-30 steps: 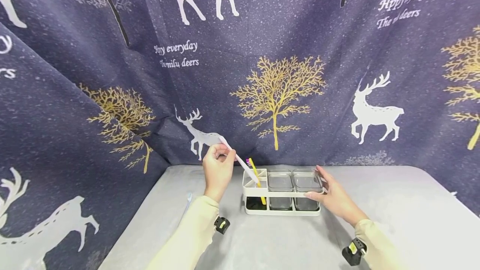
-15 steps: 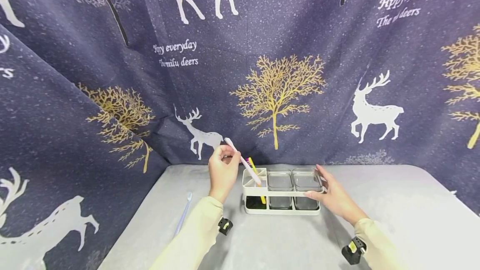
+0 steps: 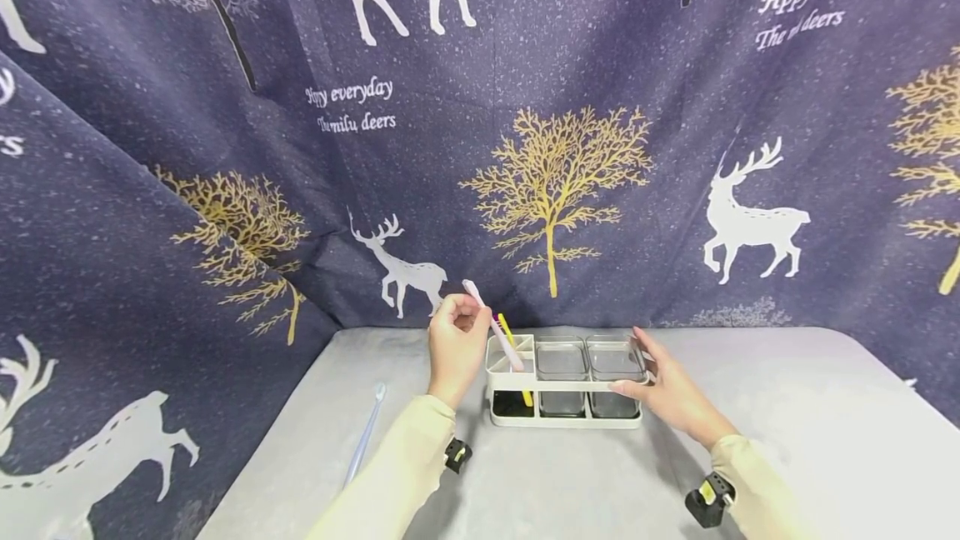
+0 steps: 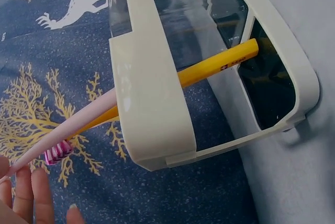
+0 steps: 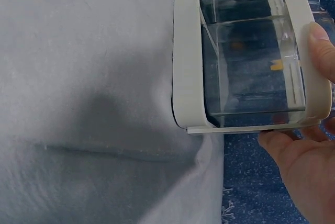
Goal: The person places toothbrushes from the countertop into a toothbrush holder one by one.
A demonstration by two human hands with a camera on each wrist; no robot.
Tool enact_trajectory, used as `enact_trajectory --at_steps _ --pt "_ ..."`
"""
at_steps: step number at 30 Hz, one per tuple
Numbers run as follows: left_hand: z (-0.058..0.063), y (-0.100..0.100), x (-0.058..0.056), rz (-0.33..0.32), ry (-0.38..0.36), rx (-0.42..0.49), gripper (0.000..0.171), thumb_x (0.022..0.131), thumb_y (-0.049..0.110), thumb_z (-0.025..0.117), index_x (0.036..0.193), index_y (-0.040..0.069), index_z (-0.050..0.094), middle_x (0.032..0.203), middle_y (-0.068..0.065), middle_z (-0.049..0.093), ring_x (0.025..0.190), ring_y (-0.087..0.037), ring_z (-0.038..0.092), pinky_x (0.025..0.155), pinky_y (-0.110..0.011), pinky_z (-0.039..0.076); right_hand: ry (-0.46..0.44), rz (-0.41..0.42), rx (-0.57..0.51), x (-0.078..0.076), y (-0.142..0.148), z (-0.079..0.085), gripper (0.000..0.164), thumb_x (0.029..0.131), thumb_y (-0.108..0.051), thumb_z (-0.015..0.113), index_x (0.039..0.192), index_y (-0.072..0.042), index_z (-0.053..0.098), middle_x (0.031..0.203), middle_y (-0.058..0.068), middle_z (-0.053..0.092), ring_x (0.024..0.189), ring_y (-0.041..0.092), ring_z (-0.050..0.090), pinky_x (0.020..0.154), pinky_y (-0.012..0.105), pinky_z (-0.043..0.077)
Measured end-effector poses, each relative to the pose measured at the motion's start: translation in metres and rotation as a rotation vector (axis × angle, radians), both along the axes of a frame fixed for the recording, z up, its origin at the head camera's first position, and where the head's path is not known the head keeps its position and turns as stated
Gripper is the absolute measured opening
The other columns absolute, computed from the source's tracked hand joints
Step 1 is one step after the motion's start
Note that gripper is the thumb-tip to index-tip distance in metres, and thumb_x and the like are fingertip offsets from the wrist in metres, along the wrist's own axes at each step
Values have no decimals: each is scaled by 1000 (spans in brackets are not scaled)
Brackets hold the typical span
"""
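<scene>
My left hand (image 3: 457, 352) pinches a pale pink toothbrush (image 4: 73, 124) near its upper end. The brush slants down to the right, its lower end in the divided left section of a white two-tier toothbrush holder (image 3: 570, 387). In the left wrist view that end disappears behind the upper band. A yellow toothbrush (image 4: 220, 64) with pink-purple bristles leans in the same section, its handle reaching the dark lower tier. My right hand (image 3: 675, 398) grips the holder's right end, thumb (image 5: 322, 51) on the front of the upper rim and fingers round the side.
Two clear cups (image 3: 561, 359) sit in the holder's middle and right slots. A light blue toothbrush (image 3: 363, 438) lies on the grey tabletop (image 3: 555, 482), left of my left forearm. Behind the table hangs a dark blue cloth (image 3: 600, 48) printed with deer and trees.
My left hand has moved right, towards the holder, bringing the pink toothbrush more upright with its lower end at the left section. The right hand keeps its place on the holder.
</scene>
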State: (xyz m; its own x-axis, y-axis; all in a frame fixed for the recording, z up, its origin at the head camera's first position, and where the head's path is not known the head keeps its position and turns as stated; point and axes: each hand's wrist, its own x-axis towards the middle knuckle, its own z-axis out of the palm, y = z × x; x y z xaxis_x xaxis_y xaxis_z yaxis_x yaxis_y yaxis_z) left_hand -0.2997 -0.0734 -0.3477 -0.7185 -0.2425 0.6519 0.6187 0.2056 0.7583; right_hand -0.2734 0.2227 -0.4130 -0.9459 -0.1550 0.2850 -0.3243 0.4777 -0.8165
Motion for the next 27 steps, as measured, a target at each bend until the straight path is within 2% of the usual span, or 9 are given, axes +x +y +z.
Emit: enact_trajectory --at_steps 6,8,13,20,27 --pt "0 3 1 37 -4 -49 11 81 -12 67 89 -9 60 79 -20 64 70 -27 60 67 -36 47 -3 -6 3 2 -2 2 100 85 -17 79 154 6 11 150 37 26 130 57 35 102 59 36" --pt "-1 3 2 38 -8 -61 11 81 -11 68 89 -8 61 80 -20 65 72 -30 60 68 -38 46 -7 -9 4 3 -2 2 100 85 -17 79 154 6 11 151 37 25 130 56 35 102 60 36" --pt "-5 2 3 13 -3 -71 11 82 -7 71 88 -3 63 80 -12 67 75 -25 62 70 -28 46 -8 -4 -6 2 -1 1 99 85 -16 78 154 7 10 151 38 23 131 58 33 103 61 34" --pt "-13 2 2 -3 18 -81 10 81 -4 72 86 1 64 78 -7 65 73 -20 61 72 -40 52 -12 -13 7 0 0 1 99 86 -19 78 154 6 11 152 36 23 132 56 33 104 60 34" --pt "-18 6 5 5 8 -100 10 80 -5 70 84 3 64 76 -4 66 71 -19 62 71 -42 53 -15 0 -8 2 -1 3 99 86 -17 78 154 7 10 152 37 22 132 57 32 103 60 35"
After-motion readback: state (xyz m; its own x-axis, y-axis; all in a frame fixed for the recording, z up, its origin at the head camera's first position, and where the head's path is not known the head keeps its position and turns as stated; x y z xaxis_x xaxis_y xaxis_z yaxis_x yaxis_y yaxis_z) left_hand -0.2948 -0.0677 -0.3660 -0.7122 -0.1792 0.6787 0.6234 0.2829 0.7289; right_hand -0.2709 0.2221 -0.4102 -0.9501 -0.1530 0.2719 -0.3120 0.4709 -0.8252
